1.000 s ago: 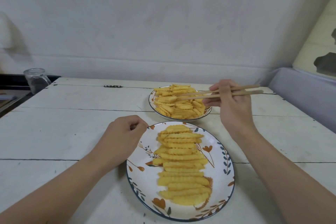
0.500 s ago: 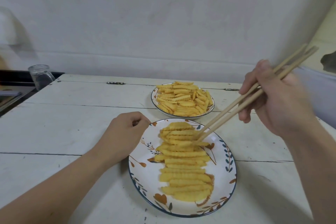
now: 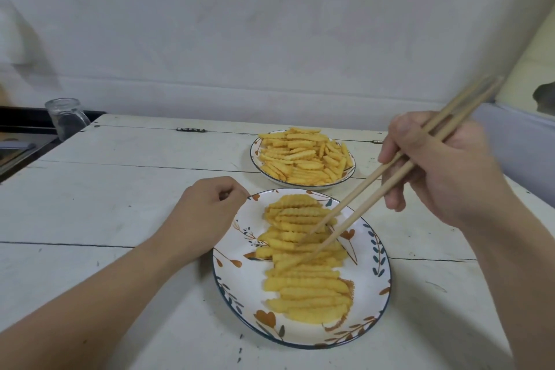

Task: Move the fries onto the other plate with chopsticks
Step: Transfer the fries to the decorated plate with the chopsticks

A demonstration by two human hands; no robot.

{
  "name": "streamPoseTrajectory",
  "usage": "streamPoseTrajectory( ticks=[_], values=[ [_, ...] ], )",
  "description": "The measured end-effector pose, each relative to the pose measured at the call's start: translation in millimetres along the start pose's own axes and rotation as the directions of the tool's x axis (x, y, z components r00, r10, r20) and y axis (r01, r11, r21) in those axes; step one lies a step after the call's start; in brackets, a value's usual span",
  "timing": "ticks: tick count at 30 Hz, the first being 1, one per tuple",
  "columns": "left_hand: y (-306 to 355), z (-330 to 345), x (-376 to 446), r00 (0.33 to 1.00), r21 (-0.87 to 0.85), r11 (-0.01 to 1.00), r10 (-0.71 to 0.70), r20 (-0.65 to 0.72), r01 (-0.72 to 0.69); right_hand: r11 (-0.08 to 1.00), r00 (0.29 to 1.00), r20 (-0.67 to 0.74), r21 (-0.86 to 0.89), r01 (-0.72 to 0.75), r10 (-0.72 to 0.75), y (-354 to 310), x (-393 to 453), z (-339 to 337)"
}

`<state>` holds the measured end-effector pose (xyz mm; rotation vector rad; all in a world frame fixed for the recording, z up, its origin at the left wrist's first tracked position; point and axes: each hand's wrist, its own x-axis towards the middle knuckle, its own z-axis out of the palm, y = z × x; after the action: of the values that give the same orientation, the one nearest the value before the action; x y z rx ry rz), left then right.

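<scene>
White-painted plank table [image 3: 126,189] against a white wall; two plates of crinkle fries are set on it, one beyond the other. Chopsticks [image 3: 390,171] are held in the right hand [image 3: 444,165], fingers curled round the upper shafts. The tips are seen slightly apart, lowered onto the fries on the near plate [image 3: 375,288], about the middle of the row; whether a fry is actually clamped between them cannot be told, since the tips are blurred against the food. From the grip, the near fries [image 3: 303,264] lie down and to the left, along the line of the sticks. Their long axes run left-right, roughly crosswise to the sticks, so a pinch across the narrow width is judged favourable. The far plate [image 3: 255,156] with its own heap of fries [image 3: 303,159] lies away from the body and left of the grip, well apart from the tips. The left hand [image 3: 207,213] is loosely curled, nothing seen held, resting at the near plate's left rim, which is possibly steadied by it. The right hand is the only working one. Which plate is the source cannot be settled from this view alone. A glass jar [image 3: 66,117] stands far left of both hands.
</scene>
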<state>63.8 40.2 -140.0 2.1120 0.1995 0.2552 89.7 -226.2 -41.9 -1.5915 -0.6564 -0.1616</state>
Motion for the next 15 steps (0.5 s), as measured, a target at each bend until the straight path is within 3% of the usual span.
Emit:
streamPoseTrajectory(
  ticks=[5, 11, 15],
  values=[
    [0, 0, 0, 1.000, 0.009, 1.000, 0.002, 0.000, -0.002, 0.994, 0.995, -0.085, 0.098, 0.050, -0.042, -1, 3, -7],
    [2, 0, -2, 1.000, -0.004, 1.000, -0.005, 0.003, 0.005, 0.999, 0.995, 0.090, 0.041, -0.034, 0.030, 5, -1, 3],
    [2, 0, -1, 1.000, 0.004, 1.000, -0.004, -0.010, 0.004, 0.998, 0.997, 0.063, 0.033, -0.049, 0.047, 6, -1, 2]
  ],
)
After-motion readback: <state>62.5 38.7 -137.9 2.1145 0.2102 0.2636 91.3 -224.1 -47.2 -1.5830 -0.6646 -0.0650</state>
